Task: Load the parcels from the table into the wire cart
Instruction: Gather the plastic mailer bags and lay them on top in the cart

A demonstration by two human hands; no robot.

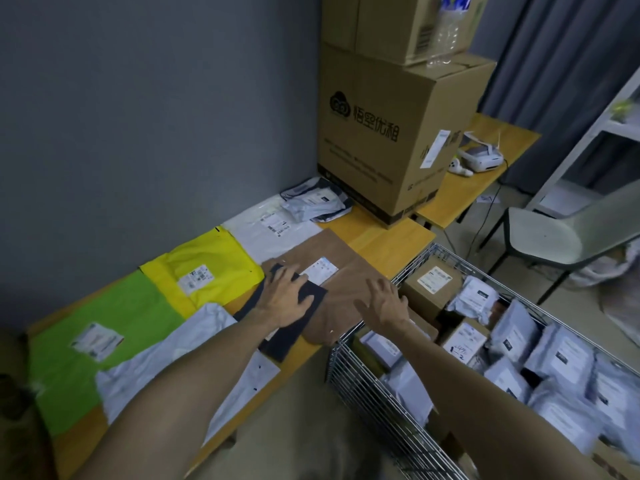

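Note:
A flat brown parcel (341, 268) with a white label lies on the wooden table (384, 245), its near end at the table's edge. A dark parcel (277, 336) lies partly on top of it. My left hand (285, 296) rests flat on the dark parcel with fingers spread. My right hand (382, 304) lies open on the brown parcel's right side, close to the wire cart (374, 396). The cart stands right of the table and holds several grey bags and small cardboard boxes. Green (104, 317), yellow (211, 268) and white (277, 230) parcels lie along the wall.
A stack of big cardboard boxes (391, 133) stands at the table's far end, with grey bags (313, 200) beside it. A white device (479, 157) sits on a second table. A pale chair (554, 237) and shelving (588, 161) stand to the right.

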